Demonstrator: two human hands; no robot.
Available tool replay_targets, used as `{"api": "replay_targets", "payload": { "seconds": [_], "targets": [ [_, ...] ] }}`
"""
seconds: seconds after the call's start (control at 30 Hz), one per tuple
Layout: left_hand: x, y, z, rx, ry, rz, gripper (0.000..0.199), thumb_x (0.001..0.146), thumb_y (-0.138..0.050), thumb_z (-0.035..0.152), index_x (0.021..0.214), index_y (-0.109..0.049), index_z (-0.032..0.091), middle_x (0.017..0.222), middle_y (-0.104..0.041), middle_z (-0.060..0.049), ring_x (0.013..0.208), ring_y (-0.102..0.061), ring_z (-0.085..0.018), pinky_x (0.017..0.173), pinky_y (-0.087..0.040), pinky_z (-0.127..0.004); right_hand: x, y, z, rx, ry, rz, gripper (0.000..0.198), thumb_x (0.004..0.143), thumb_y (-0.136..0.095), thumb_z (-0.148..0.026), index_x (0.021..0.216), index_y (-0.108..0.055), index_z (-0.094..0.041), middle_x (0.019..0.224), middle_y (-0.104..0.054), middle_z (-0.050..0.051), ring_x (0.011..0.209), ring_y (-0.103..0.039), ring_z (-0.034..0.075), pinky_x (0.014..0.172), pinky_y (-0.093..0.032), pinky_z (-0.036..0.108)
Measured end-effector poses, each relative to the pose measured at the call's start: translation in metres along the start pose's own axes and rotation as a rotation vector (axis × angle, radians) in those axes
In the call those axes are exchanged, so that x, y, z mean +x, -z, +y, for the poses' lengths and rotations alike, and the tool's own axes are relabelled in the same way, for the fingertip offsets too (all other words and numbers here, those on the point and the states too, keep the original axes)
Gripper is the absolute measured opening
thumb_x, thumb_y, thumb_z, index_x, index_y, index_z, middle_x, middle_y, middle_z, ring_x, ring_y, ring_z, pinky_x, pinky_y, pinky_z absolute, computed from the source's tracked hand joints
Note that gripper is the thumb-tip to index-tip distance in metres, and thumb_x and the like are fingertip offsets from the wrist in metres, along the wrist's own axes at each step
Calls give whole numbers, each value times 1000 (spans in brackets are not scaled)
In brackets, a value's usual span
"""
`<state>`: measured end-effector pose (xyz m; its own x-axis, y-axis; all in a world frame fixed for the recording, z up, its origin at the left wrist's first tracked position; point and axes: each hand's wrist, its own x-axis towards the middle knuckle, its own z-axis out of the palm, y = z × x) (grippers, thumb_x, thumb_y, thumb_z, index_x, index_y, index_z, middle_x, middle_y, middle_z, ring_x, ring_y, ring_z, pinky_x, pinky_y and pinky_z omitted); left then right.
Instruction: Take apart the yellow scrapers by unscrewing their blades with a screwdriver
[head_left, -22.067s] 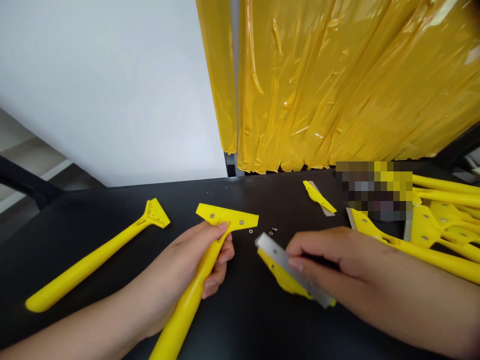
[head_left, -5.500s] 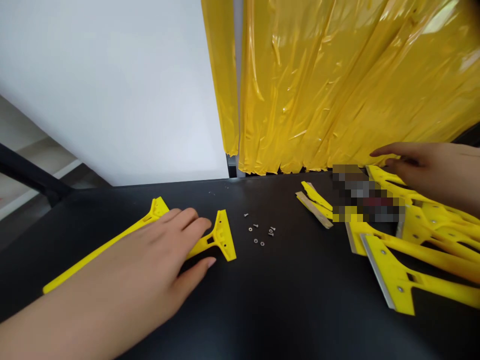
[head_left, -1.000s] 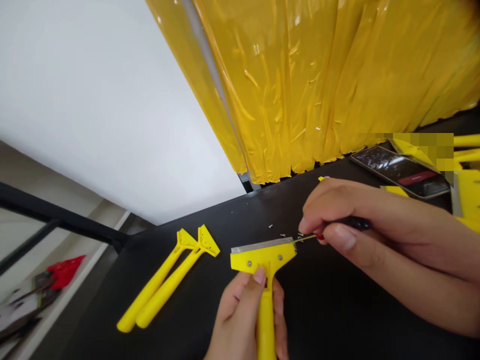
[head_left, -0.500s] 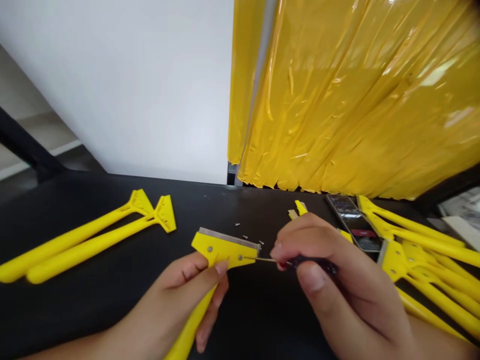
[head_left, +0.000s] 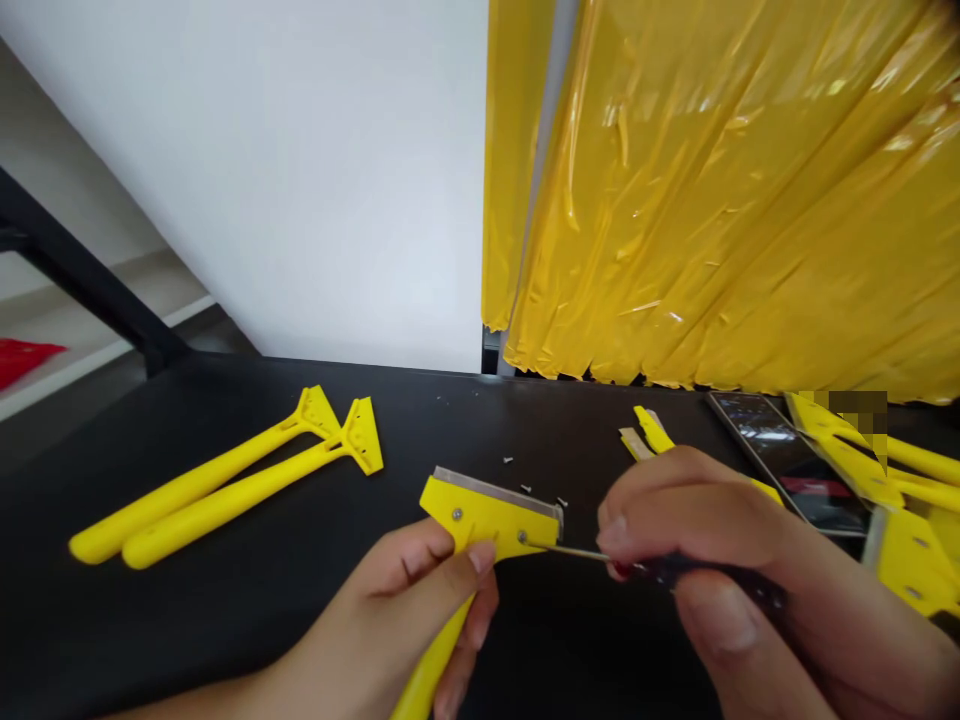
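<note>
My left hand (head_left: pixel 420 590) is closed around the neck of a yellow scraper (head_left: pixel 487 512), thumb on top, with a metal blade along its far edge. Two screws sit in the scraper's head. In my right hand (head_left: pixel 720 540) is a screwdriver (head_left: pixel 574 551) with a dark handle and a thin shaft. Its tip meets the right screw (head_left: pixel 523 537) of the head. Several small loose screws (head_left: pixel 526 489) lie on the black table just beyond the blade.
Two yellow scraper handles (head_left: pixel 232 490) lie at the left. A phone (head_left: pixel 787 460) and more yellow scrapers (head_left: pixel 915 560) are at the right. Small yellow pieces (head_left: pixel 652 430) lie behind my right hand. Yellow plastic sheeting (head_left: pixel 675 200) and a white panel (head_left: pixel 337 180) stand behind the table (head_left: pixel 247 640).
The view has swung left, so everything sits further right in the picture. Both hands keep their hold, and the screwdriver's tip stays at the same screw.
</note>
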<state>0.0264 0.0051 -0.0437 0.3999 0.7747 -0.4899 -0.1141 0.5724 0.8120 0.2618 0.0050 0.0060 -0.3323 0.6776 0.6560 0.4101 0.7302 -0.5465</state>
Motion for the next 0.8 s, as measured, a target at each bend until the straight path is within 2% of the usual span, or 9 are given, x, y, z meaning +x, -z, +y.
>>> {"api": "replay_targets", "payload": {
  "seconds": [0.1, 0.2, 0.27, 0.33, 0.4, 0.47, 0.57, 0.67, 0.8],
  "targets": [
    [5, 4, -5, 1, 12, -47, 58, 84, -74, 71, 58, -60, 22, 34, -47, 3, 29, -42, -10, 32, -28, -18, -3, -1, 5, -30, -14, 9, 24, 115, -44, -46, 121, -64, -34, 92, -72, -1, 85, -73, 15, 72, -61, 26],
    [5, 5, -5, -2, 20, -32, 59, 80, -78, 72, 57, -59, 22, 35, -43, 5, 29, -41, -10, 33, -28, -18, -1, -1, 6, -44, -5, -6, 24, 116, -42, -45, 119, -62, -33, 93, -72, -2, 84, -74, 13, 71, -61, 23],
    [2, 4, -3, -2, 17, -17, 57, 82, -78, 71, 59, -59, 22, 37, -43, 6, 31, -40, -9, 35, -28, -19, 3, 0, 5, -128, 25, -22, 25, 116, -41, -45, 120, -61, -32, 99, -74, -2, 85, -75, 12, 71, -61, 21],
    [-1, 2, -2, 12, 14, 10, 54, 89, -74, 67, 64, -60, 21, 40, -45, 5, 34, -39, -9, 38, -30, -19, 5, 2, 2, -279, 86, -36, 23, 114, -45, -46, 114, -62, -30, 96, -73, -1, 78, -72, 13, 65, -58, 26],
    [-3, 1, 0, 26, 11, 49, 49, 96, -67, 62, 70, -61, 21, 44, -48, 5, 38, -40, -9, 41, -33, -19, 6, 5, 0, -436, 113, -52, 24, 109, -53, -45, 95, -59, -27, 78, -66, 0, 64, -63, 16, 55, -48, 33],
    [-5, 0, 2, 24, 15, 54, 48, 100, -62, 61, 75, -63, 21, 48, -48, 4, 41, -39, -9, 43, -34, -19, 3, 7, -3, -546, 70, -54, 33, 104, -57, -44, 76, -50, -26, 62, -50, 0, 51, -46, 17, 50, -31, 37],
    [-8, 0, 6, 11, 34, 18, 47, 101, -59, 65, 85, -66, 21, 53, -51, 3, 44, -39, -9, 44, -35, -18, -4, 8, -5, -596, -15, -51, 42, 103, -56, -45, 68, -43, -26, 57, -39, 1, 46, -31, 16, 52, -17, 40],
    [-9, -1, 11, 34, 32, -21, 47, 101, -58, 66, 95, -68, 21, 55, -53, 3, 44, -38, -9, 43, -34, -18, -4, 9, -7, -595, -14, -71, 42, 105, -53, -47, 70, -42, -28, 55, -38, 0, 44, -30, 17, 51, -14, 40],
    [-7, -4, 17, 86, 40, -36, 48, 102, -55, 65, 96, -70, 20, 54, -53, 3, 40, -36, -8, 41, -33, -17, 8, 22, -11, -611, 73, -171, 38, 106, -53, -47, 74, -44, -28, 60, -49, 1, 48, -41, 18, 49, -17, 38]
  ]
}}
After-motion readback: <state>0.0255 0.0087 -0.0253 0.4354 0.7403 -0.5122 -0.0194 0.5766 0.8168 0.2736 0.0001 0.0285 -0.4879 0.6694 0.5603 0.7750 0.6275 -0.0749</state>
